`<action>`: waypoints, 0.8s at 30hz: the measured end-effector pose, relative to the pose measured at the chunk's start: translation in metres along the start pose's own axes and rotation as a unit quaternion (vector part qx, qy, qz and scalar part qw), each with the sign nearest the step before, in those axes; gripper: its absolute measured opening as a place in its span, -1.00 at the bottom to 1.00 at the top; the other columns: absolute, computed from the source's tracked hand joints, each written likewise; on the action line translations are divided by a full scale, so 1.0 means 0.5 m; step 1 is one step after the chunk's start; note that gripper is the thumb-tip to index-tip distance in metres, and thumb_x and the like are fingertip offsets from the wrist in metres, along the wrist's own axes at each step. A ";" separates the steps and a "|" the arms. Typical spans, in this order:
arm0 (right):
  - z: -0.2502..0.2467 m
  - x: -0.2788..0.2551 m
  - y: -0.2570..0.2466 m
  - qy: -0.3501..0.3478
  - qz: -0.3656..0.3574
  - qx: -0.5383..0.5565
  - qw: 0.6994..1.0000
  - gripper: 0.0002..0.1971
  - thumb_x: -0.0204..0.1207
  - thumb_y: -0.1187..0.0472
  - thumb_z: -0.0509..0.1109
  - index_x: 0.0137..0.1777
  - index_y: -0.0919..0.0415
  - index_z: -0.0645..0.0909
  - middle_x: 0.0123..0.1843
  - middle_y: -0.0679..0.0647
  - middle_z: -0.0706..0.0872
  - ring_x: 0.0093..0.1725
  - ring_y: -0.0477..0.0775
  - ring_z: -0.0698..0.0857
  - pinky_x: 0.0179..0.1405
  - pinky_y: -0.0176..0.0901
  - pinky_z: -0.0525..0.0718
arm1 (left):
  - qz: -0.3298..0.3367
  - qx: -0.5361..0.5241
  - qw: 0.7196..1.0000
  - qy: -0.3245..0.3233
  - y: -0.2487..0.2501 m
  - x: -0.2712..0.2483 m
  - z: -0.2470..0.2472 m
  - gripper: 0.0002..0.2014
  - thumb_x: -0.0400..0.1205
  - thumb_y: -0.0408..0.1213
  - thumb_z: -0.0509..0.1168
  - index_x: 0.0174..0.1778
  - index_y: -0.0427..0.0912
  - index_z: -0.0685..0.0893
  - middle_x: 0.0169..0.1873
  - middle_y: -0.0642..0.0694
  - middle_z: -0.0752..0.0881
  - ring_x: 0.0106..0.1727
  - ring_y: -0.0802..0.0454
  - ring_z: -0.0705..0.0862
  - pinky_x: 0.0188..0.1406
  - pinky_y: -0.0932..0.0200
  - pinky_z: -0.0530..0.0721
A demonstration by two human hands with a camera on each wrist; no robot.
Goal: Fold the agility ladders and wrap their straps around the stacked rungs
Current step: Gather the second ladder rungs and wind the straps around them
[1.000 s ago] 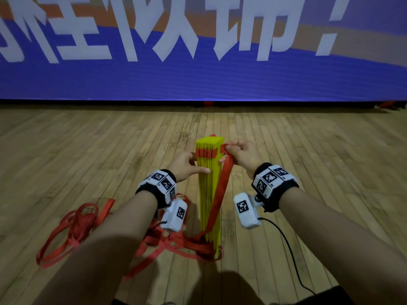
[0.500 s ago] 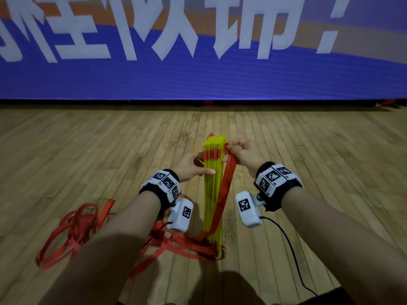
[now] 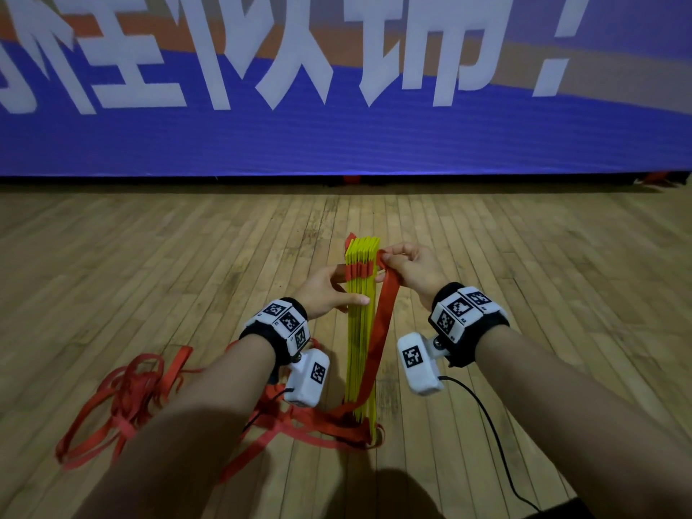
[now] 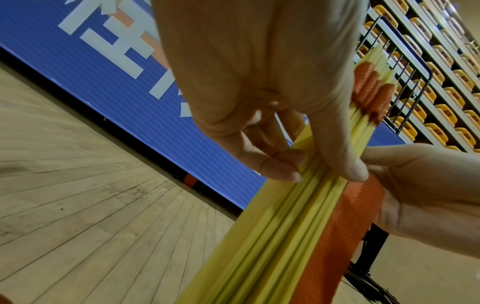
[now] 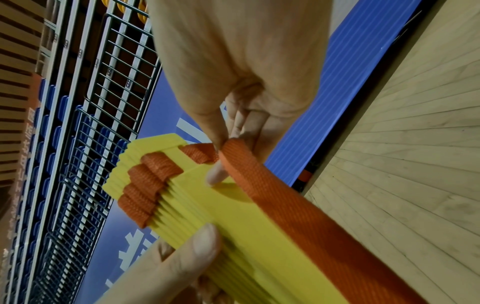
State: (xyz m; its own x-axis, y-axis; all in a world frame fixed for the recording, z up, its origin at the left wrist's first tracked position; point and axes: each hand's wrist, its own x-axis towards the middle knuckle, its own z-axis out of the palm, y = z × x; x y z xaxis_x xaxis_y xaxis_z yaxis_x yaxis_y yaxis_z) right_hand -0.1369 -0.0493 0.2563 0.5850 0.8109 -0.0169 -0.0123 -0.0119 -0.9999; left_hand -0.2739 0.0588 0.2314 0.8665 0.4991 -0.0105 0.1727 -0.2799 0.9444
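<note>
Head view: yellow rung stack [image 3: 361, 331] stands on end on the floor [image 3: 149, 279], both hands at its top.
Left of the stack, loose strap [image 3: 123, 398] lies tangled; the left hand [image 3: 324, 294] clamps the rungs, fingers curled round them. Right of it, the right hand [image 3: 410, 269] pinches the taut strap [image 3: 384, 320]. I reckon the tangle could snag mid-wrap and fan the rungs. No containers anywhere.

Big white Chinese letters and an exclamation mark [image 3: 554, 46] stand on the blue banner [image 3: 337, 144] behind the wood floor. The tops are cut off, so they cannot be read.
</note>
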 end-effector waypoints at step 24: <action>-0.025 0.002 -0.008 -0.006 -0.004 -0.017 1.000 -0.88 0.61 0.38 0.31 -0.13 0.23 0.63 -0.26 0.08 0.78 -0.40 -0.13 0.77 -0.35 -0.28 0.72 | -0.020 -0.010 0.999 0.027 -0.022 0.004 -0.003 -0.69 0.39 -0.31 0.58 -0.01 0.04 0.73 0.02 0.06 0.78 0.19 0.10 0.70 0.35 0.05 0.55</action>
State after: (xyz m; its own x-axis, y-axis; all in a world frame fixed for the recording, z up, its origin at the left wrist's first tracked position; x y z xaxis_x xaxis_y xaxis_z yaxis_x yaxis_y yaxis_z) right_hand -0.1262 -0.0558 0.2602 0.5744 0.8185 -0.0088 0.0207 -0.0253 -0.9995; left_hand -0.2748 0.0643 0.2214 0.8320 0.5539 -0.0319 0.1981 -0.2429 0.9496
